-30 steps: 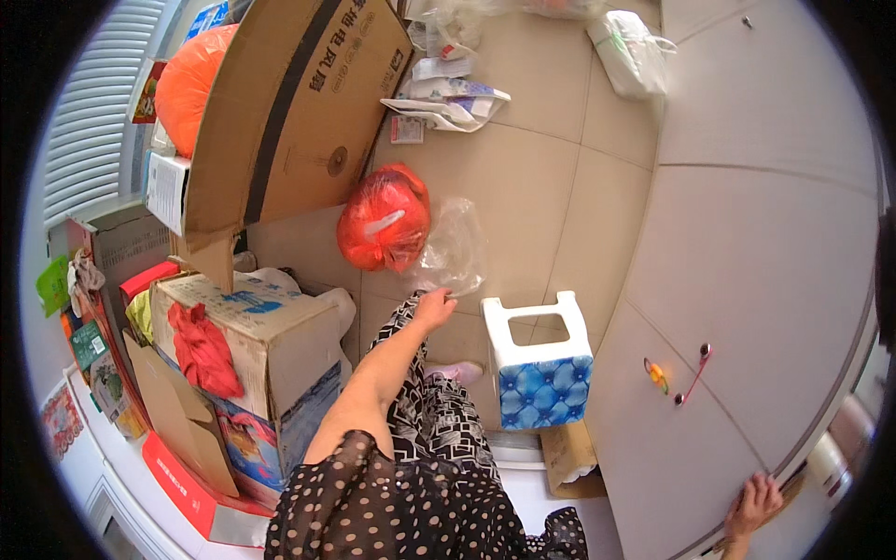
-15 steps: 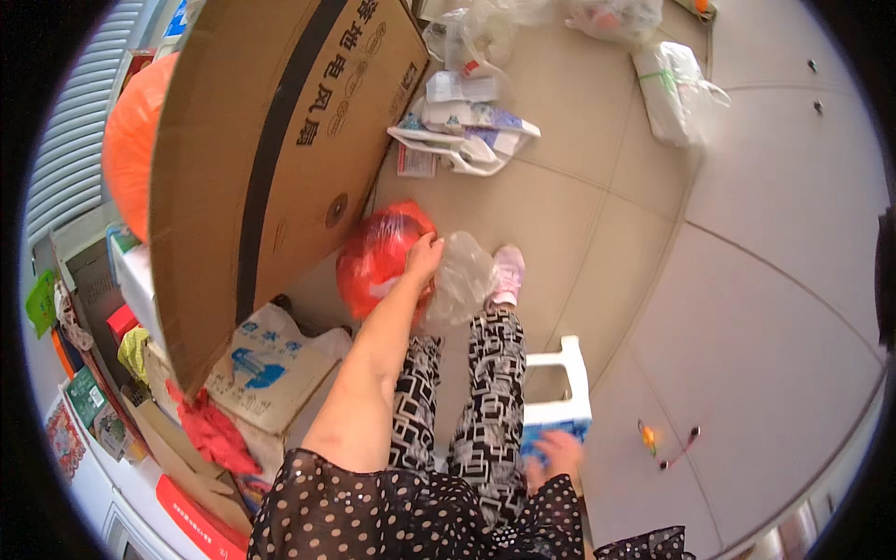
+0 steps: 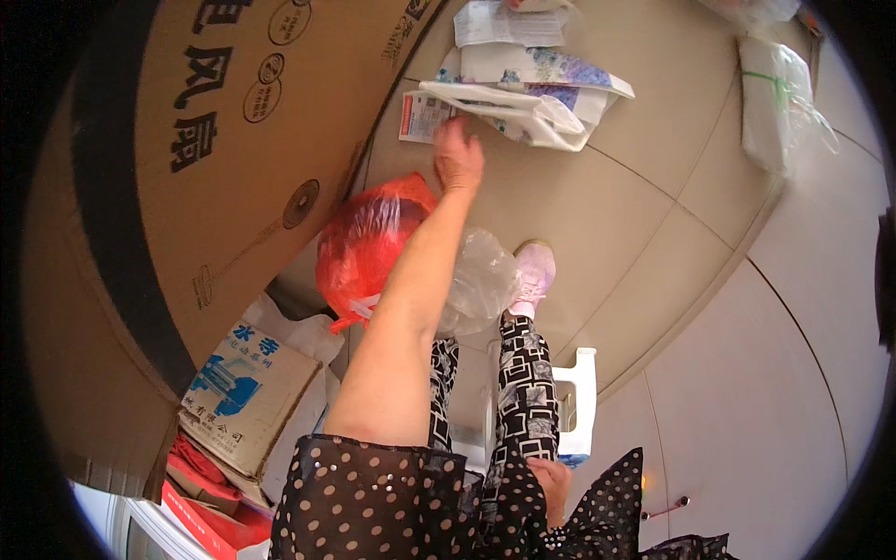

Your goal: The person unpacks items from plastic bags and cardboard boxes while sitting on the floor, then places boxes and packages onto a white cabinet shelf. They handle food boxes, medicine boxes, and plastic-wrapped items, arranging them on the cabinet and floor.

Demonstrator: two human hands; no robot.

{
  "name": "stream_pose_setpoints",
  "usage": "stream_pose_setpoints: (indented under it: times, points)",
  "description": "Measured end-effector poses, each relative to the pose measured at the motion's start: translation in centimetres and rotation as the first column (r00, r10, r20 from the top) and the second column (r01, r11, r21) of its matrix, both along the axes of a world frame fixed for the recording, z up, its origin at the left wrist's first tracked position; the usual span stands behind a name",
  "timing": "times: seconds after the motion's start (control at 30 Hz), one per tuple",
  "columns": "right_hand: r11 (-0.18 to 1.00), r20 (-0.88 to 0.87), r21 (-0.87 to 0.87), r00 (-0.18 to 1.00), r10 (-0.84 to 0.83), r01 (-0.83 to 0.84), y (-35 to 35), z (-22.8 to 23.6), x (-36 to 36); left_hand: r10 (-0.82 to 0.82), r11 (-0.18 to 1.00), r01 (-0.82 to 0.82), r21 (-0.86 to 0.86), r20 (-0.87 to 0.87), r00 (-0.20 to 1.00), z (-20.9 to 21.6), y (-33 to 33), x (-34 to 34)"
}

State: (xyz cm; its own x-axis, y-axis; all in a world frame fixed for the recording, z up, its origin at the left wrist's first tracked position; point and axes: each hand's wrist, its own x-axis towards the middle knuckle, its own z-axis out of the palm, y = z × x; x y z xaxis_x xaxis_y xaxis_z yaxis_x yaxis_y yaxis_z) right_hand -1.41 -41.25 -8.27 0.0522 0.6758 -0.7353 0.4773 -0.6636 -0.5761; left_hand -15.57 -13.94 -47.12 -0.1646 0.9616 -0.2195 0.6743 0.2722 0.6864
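Left hand: My left hand (image 3: 458, 161) reaches over the floor, just beside the near edge of the flowered bag. It is blurred, so I cannot tell whether my fingers are spread or pinching, or whether they touch the bag.
Flowered bag: The flowered bag (image 3: 546, 114) lies flat and rumpled on the floor tiles (image 3: 644, 261), white with blue-purple blooms, its pale edges folded toward me.
Card: 1 small card (image 3: 422, 117) lies at the bag's left end, close by my fingertips, white with a red-orange strip and fine print.
Paper: 1 white sheet (image 3: 509, 23) lies at the bag's far side, faintly printed.
Red bag: The red bag (image 3: 359, 243) bulges, shiny and see-through in places, left of my forearm; a clear bag (image 3: 481, 280) lies crumpled on the right.
Right hand: My right hand (image 3: 551, 481) rests on my patterned trousers (image 3: 528, 387), fingers curled; I cannot tell whether they pinch the cloth.
Around me: A big brown carton (image 3: 252, 159) with 1 black band leans in at left; a white stool (image 3: 581, 401) stands beside my leg, near 1 pink shoe (image 3: 535, 271).
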Motion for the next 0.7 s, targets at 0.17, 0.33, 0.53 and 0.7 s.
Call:
stream_pose_setpoints:
  times: [0.17, 0.33, 0.53, 0.7]
  points:
    - [0.941, 0.109, 0.186, 0.958, 0.266, -0.282, -6.2, -1.3, 2.4, 0.286, 0.953, -0.301, 0.005, -0.329, 0.900, -4.7, -0.1, -7.3]
    - [0.995, 0.072, -0.020, 0.993, -0.093, 0.094, -11.3, -1.3, 3.0, 0.166, 0.899, -0.301, -0.318, -0.389, 0.906, -4.0, 2.6, -7.4]
    - [0.987, -0.054, 0.110, 0.991, 0.120, -0.114, -1.9, 0.1, 1.3, 0.478, 0.806, -0.420, -0.416, 0.039, 0.878, 3.0, -3.1, -8.0]
    - [0.968, -0.016, 0.150, 0.978, 0.207, -0.203, -1.8, 0.9, 0.9, 0.048, 0.999, -0.036, -0.038, 0.396, 0.917, 16.8, -7.3, -4.2]
